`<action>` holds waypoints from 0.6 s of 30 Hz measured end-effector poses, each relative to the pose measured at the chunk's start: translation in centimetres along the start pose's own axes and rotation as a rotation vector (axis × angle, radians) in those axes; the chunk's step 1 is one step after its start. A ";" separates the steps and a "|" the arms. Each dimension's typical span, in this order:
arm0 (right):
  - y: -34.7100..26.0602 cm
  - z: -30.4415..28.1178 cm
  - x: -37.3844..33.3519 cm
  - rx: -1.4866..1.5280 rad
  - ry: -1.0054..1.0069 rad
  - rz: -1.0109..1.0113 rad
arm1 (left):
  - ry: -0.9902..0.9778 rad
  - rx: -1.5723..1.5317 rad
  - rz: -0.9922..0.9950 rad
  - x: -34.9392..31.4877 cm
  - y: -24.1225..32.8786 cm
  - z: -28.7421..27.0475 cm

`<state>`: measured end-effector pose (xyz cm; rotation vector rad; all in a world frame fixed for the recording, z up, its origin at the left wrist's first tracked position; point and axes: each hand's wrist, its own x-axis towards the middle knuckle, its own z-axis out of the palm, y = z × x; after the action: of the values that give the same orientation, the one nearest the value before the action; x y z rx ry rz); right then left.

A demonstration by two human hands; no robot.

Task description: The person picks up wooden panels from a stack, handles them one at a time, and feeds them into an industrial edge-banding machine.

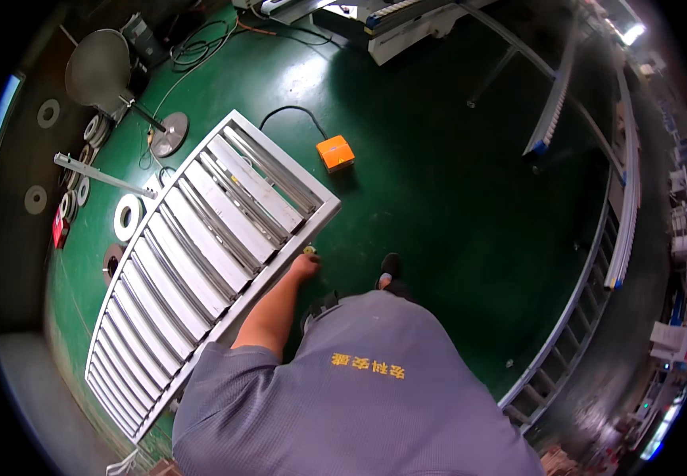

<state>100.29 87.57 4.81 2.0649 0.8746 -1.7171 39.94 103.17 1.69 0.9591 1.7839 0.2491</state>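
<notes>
My left hand (pixel 305 266) reaches down beside the near right side of a white-framed roller conveyor (pixel 329 208). Its fingers look curled, and a small yellow piece (pixel 310 250) shows at their tips. Too small to make out is what that piece is, or whether it belongs to the conveyor. Metal rollers (pixel 189 208) with white panels between them run along the frame. My right hand is out of view, hidden beyond my grey shirt.
An orange foot-pedal box (pixel 335 153) with a black cable sits on the green floor ahead. A round-based stand (pixel 170 135) and white rings (pixel 128 218) lie beyond the conveyor. On the right, a curved roller track (pixel 554 341) runs along the floor; another metal frame (pixel 407 36) stands far ahead.
</notes>
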 end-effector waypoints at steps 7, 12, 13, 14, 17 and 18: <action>-36.9 -24.0 4.2 0.297 0.180 -0.328 | -0.054 -0.102 -0.271 -1.5 -1.2 1.3; -55.2 -30.2 6.4 0.371 0.209 -0.643 | -0.027 -0.244 -0.363 4.2 0.4 1.5; -59.6 -28.4 6.2 0.337 0.166 -0.653 | -0.071 -0.299 -0.386 4.2 -4.3 2.4; -61.6 -28.4 7.3 0.313 0.118 -0.644 | -0.087 -0.079 -0.209 6.2 -3.3 2.5; -62.7 -27.3 11.9 -0.034 0.071 -0.739 | -0.096 -0.471 -0.438 11.5 3.0 -1.7; -63.1 -26.4 14.7 -0.363 0.014 -0.901 | -0.061 -0.332 -0.414 12.3 2.1 -1.5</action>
<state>82.14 155.14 5.51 1.5126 2.1592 -1.6955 38.06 113.65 -5.04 0.3484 1.7697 0.2384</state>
